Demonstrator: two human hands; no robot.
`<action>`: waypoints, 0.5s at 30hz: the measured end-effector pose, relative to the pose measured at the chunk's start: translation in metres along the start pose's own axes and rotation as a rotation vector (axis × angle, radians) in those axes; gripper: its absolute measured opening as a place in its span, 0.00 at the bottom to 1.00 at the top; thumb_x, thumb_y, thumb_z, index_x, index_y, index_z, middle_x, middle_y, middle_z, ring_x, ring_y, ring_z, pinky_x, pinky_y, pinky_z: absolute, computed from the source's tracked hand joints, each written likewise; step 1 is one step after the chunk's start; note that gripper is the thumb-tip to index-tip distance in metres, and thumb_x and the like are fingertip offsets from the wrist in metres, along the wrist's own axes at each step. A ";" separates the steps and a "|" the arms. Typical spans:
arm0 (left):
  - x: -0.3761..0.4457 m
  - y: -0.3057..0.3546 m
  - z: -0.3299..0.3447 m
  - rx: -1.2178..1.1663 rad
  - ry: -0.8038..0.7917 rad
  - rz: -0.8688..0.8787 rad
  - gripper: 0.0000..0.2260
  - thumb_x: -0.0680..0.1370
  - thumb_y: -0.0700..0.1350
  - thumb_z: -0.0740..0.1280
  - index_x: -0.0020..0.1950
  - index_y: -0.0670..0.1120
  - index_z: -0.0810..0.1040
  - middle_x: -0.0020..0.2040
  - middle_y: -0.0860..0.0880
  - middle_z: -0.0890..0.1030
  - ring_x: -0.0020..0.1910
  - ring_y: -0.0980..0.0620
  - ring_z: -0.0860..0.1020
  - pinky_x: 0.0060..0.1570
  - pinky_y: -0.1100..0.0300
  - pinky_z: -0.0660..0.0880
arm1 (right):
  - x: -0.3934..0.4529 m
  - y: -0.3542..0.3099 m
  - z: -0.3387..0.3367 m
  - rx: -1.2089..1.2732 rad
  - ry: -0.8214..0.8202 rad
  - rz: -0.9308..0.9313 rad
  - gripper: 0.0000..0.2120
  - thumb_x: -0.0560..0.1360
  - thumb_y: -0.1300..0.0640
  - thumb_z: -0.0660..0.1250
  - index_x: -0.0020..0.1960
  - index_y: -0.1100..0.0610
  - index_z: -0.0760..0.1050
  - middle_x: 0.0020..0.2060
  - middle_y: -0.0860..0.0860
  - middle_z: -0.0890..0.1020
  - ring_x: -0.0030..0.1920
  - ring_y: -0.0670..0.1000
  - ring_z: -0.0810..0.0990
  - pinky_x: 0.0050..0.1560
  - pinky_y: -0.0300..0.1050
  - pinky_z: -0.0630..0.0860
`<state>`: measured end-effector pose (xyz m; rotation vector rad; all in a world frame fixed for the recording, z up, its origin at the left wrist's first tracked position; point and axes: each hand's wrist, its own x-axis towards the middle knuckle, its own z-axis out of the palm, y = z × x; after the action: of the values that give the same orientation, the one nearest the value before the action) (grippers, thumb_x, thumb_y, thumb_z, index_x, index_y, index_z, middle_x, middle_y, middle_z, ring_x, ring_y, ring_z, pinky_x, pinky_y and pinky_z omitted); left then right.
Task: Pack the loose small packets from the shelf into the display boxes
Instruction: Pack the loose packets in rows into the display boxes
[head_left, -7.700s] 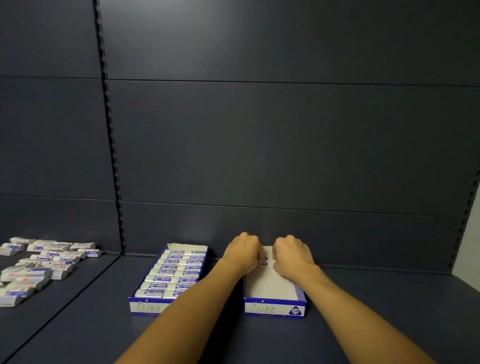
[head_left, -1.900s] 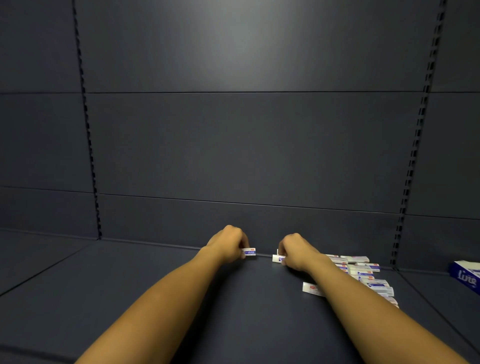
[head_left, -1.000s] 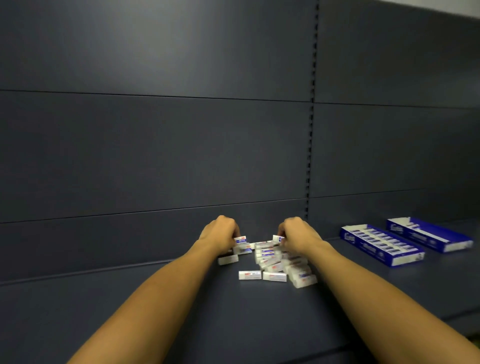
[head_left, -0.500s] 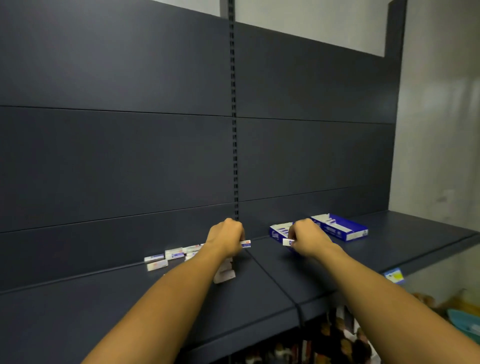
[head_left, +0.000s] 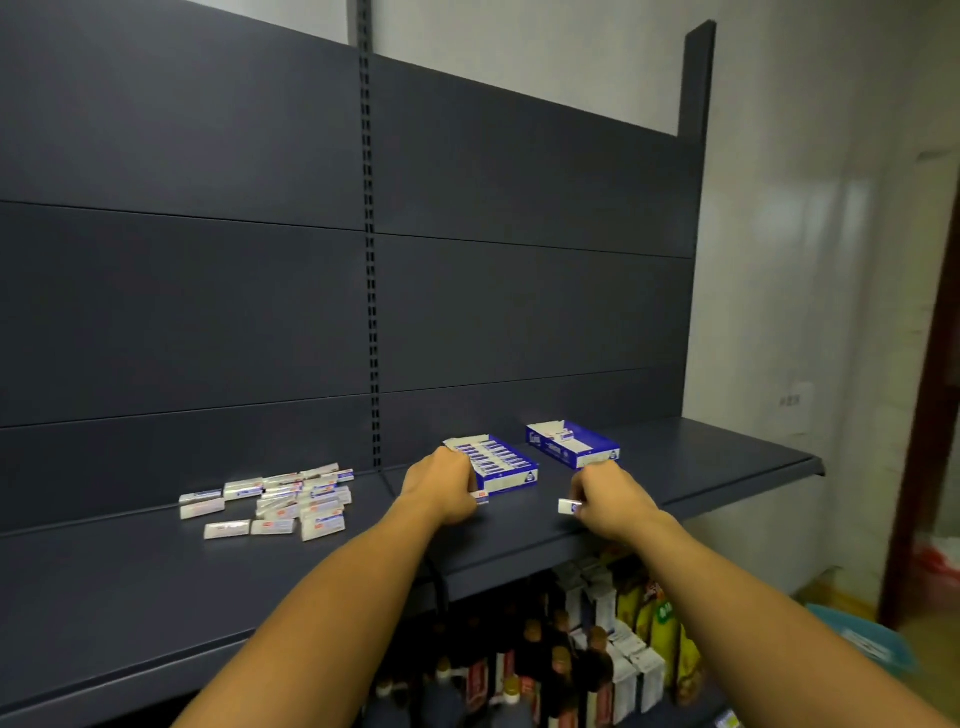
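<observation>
A heap of loose small white packets (head_left: 283, 499) lies on the dark shelf (head_left: 130, 582) at the left. Two blue display boxes stand to the right: the nearer box (head_left: 498, 461) holds rows of packets, the farther box (head_left: 574, 444) holds only a few at its back end. My left hand (head_left: 441, 488) grips a small packet (head_left: 483, 498), just in front of the nearer box. My right hand (head_left: 608, 501) pinches another small packet (head_left: 569, 505), below the front of the farther box.
The shelf's front edge runs diagonally under my forearms. A lower shelf with bottles and cartons (head_left: 587, 654) shows beneath. A slotted upright (head_left: 370, 260) splits the back panel. A white wall (head_left: 810, 260) and a blue basin (head_left: 862, 644) are at the right.
Both hands have carried their packets rightward, away from the heap and up to the two display boxes. The view has swung right, and the boxes are closer.
</observation>
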<state>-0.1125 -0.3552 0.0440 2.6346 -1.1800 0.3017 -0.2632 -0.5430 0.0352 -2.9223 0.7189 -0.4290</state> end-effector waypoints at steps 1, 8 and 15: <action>0.001 0.008 0.003 -0.009 -0.009 0.000 0.02 0.74 0.43 0.70 0.43 0.46 0.81 0.47 0.46 0.82 0.43 0.46 0.80 0.39 0.55 0.76 | -0.002 0.008 -0.001 -0.001 0.000 0.000 0.03 0.76 0.59 0.70 0.50 0.55 0.82 0.49 0.53 0.82 0.49 0.53 0.80 0.50 0.48 0.81; 0.024 0.049 0.020 -0.045 -0.003 0.038 0.06 0.76 0.43 0.69 0.50 0.44 0.83 0.49 0.46 0.82 0.47 0.46 0.81 0.47 0.53 0.80 | -0.002 0.056 -0.009 -0.014 0.011 0.013 0.05 0.77 0.57 0.71 0.52 0.55 0.81 0.50 0.52 0.81 0.49 0.52 0.81 0.53 0.48 0.81; 0.065 0.086 0.033 -0.081 0.073 0.083 0.10 0.76 0.39 0.68 0.55 0.47 0.85 0.53 0.46 0.83 0.50 0.46 0.80 0.46 0.54 0.77 | 0.026 0.099 -0.005 -0.006 0.012 0.027 0.06 0.77 0.55 0.71 0.53 0.53 0.81 0.51 0.52 0.81 0.50 0.50 0.81 0.52 0.47 0.82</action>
<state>-0.1317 -0.4660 0.0423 2.4883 -1.2525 0.3551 -0.2867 -0.6426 0.0304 -2.9140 0.7620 -0.4427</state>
